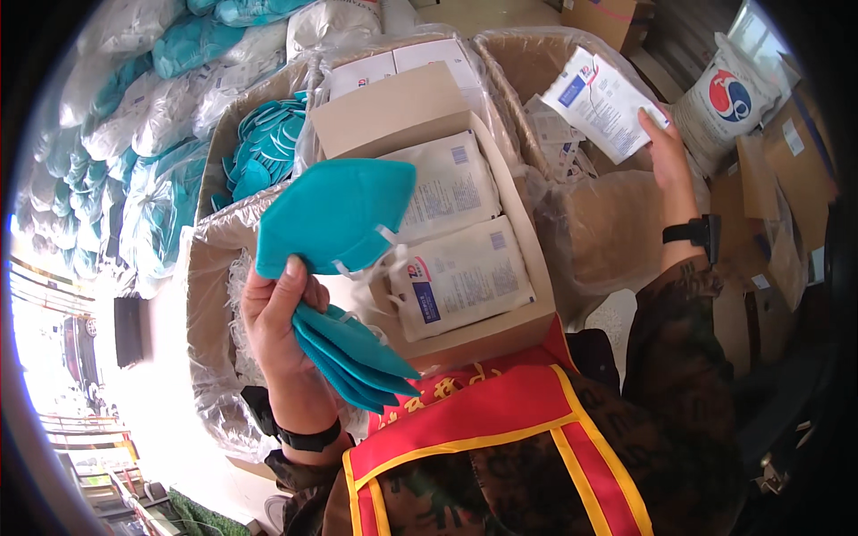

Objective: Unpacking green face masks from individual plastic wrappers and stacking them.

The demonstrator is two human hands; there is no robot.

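My left hand (281, 313) is closed on several folded teal face masks. One mask (335, 214) is pinched under the thumb and fanned upward; the other masks (353, 353) hang below in a stack, white ear loops showing. My right hand (668, 156) grips the lower corner of a white printed packet (599, 103), raised over a plastic-lined carton (505, 67) at the back right. Between my hands stands an open cardboard box (527, 330) with its flap up. White printed packets (465, 281) lie inside in two side-by-side stacks. The masks partly cover the box's left side.
Loose teal masks (268, 143) fill a lined carton at the back left. White boxes (438, 58) sit in another carton behind. Clear bags of masks (161, 196) are piled far left. A white sack (724, 103) and cardboard boxes (786, 147) stand at the right.
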